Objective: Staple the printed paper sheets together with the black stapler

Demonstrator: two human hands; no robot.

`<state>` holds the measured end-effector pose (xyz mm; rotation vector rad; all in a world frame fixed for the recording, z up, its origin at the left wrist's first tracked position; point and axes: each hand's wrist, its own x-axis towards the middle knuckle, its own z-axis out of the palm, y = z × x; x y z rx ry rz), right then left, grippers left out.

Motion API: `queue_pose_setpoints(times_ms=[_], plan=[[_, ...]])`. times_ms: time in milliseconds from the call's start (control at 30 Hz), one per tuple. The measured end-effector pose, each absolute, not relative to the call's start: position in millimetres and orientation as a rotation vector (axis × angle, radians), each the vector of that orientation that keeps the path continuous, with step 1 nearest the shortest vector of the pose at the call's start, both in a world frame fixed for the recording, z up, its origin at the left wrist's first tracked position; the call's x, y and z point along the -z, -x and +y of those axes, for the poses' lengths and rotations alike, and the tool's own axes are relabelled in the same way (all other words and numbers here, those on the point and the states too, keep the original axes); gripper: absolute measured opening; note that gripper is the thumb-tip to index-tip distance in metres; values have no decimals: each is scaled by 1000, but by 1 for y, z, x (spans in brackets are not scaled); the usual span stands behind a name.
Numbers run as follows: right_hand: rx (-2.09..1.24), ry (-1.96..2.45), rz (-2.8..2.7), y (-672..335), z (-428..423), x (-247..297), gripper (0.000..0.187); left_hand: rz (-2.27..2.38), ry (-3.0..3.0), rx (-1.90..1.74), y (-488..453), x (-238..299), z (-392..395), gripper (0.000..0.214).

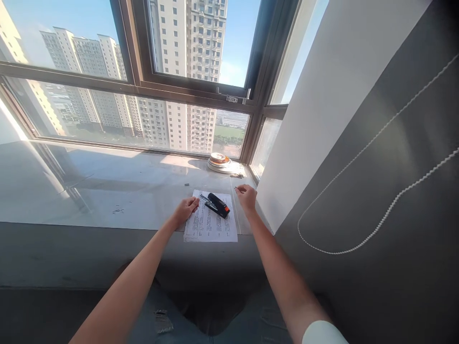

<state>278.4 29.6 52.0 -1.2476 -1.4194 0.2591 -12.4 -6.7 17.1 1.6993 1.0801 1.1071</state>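
Observation:
A printed sheet of paper lies on the grey window sill. A black stapler with an orange end lies opened out on the sheet's upper part. My left hand rests on the sheet's left edge, fingers curled, close to the stapler's metal arm. My right hand hovers just right of the sheet, fingers pinched on something small that I cannot make out.
A stack of round plates or lids sits at the sill's far right corner by the window frame. A white bead cord hangs on the dark wall at right. Small loose staples lie on the sill at left.

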Motion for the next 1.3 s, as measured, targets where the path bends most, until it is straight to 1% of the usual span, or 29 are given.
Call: queue_pose_setpoints(times_ms=[167,367,467,500,567,633,700,767,867,933,967,1000,1100,1300], plan=[[-235,1557,-1482,-297,80,-26,8,1112,-1764,-1096,13,-16,-5,51],[-285,1593,-1493,-299,86,-10,5,1115,-1694,-1111,14,-14,-6,46],[-228,1543,-1401,-301,77,-10,25,1243,-1646,-1334,26,-13,6,38],[-221,1523,-1365,-299,73,-11,27,1365,-1624,-1438,33,-13,13,34],[-247,1460,-1343,-294,60,-13,25,1673,-1590,-1568,47,-13,31,23],[-284,1339,-1405,-286,44,-15,30,1912,-1643,-1496,58,-13,51,19],[-297,1166,-1515,-276,26,-19,40,2021,-1801,-1297,62,-14,69,26],[-346,995,-1677,-267,11,-23,44,2033,-1946,-1106,60,-13,85,32],[-436,800,-1963,-258,0,-28,34,1977,-2081,-942,52,-13,98,37],[-455,750,-2095,-255,-2,-29,46,1957,-2140,-868,48,-12,101,37],[-451,754,-2130,-254,-1,-29,51,1952,-2159,-841,47,-12,100,36],[-441,770,-2149,-254,-1,-28,52,1949,-2168,-833,46,-12,98,34],[-396,839,-2141,-253,0,-25,46,1950,-2183,-876,47,-10,84,27],[-364,850,-2132,-253,1,-22,46,2007,-2305,-858,46,-7,47,20]])
